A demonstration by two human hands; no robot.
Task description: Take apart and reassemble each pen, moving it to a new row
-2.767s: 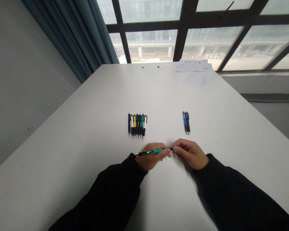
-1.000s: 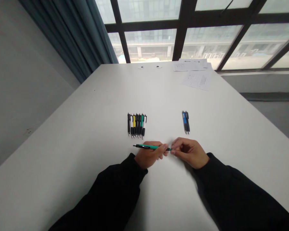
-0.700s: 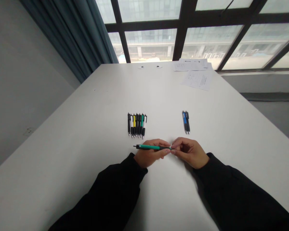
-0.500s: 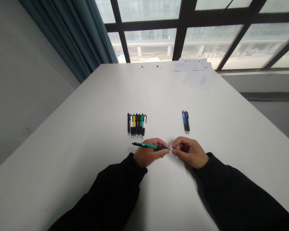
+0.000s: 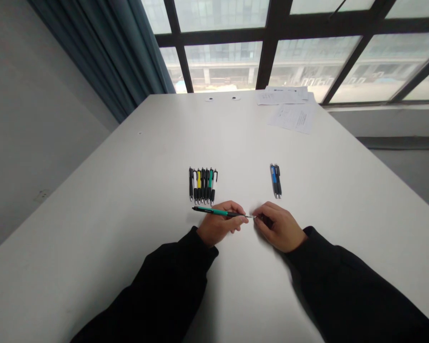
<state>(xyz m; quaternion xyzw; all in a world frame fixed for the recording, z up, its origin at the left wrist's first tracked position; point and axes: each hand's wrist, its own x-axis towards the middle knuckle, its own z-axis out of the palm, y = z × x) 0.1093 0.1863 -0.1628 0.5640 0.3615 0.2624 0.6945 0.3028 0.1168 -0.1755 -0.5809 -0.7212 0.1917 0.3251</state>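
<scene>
Over the middle of the table [image 5: 128,200], a green pen [image 5: 219,212] lies across the left hand [image 5: 218,227], thin tip towards three o'clock, other end towards nine. The left grip is clamped on its dark sleeve. By the tip, the right hand [image 5: 280,229] curls its fingers; whether they pinch anything, I cannot tell. The pen should be light and stiff, its barrel slick, its tip delicate: best held at the sleeve.

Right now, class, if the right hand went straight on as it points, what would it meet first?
Probably the slim tip of the green-and-black pen, held in the left hand; depth there is unclear.
</scene>
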